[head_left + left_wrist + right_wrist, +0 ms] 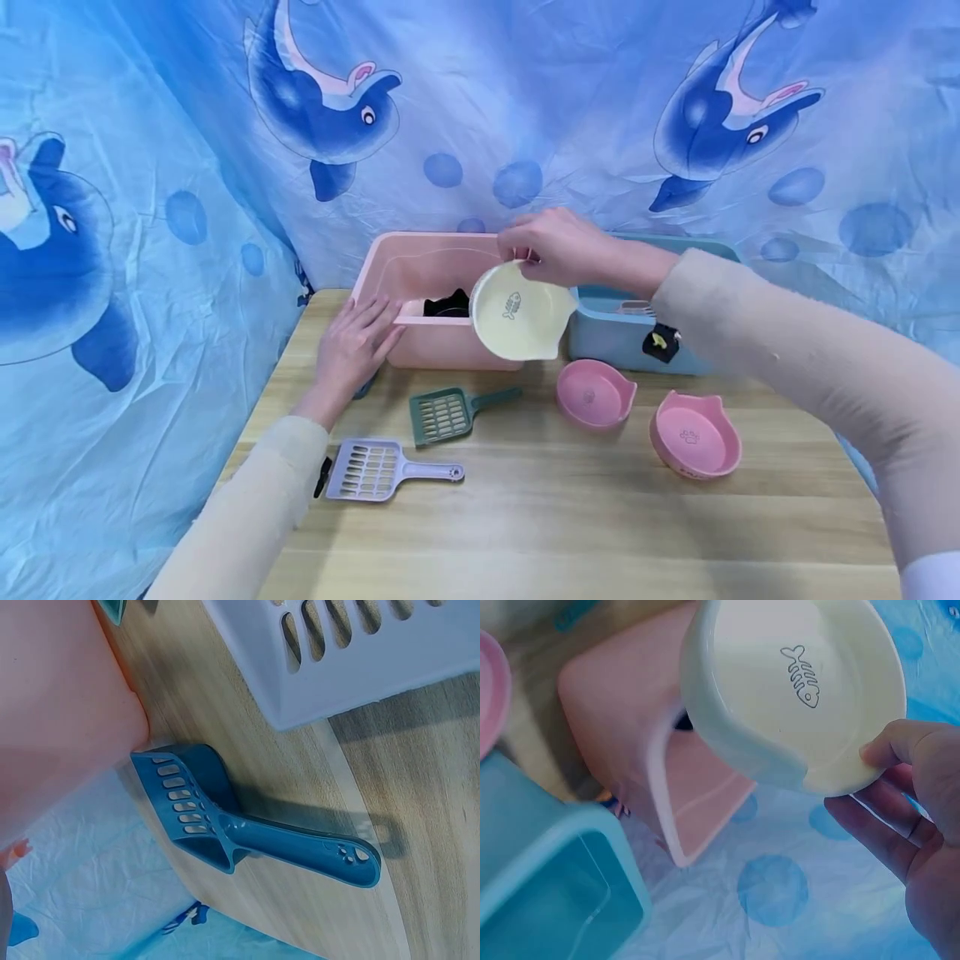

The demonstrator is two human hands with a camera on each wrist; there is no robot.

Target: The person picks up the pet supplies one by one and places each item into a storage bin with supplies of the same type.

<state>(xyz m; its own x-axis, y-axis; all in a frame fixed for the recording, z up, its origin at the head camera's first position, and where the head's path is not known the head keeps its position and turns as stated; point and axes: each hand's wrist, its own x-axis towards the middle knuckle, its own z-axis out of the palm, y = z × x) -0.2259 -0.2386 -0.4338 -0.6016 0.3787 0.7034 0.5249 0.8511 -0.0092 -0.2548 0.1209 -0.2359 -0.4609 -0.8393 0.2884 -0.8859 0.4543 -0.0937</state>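
My right hand (558, 246) pinches a cream cat bowl (536, 325) by its edge, thumb on the inside and fingers beneath. The bowl is tilted, its fishbone print facing me, and overlaps the right end of a pink plastic bin (450, 348) in the head view. On the bin's left front rim rests my left hand (356, 346), fingers extended. Inside lies a black object (450, 303), partly hidden by the front wall. A dark blue litter scoop (292, 844) lies beside the bin, mostly covered by my left hand in the head view.
Right of the pink bin stands a blue bin (611, 342) with a fork-like pale piece (636, 308) inside. In front lie a green litter scoop (472, 406), a lilac litter scoop (408, 470) and two pink cat bowls (596, 396). A dolphin-print curtain (480, 108) hangs behind.
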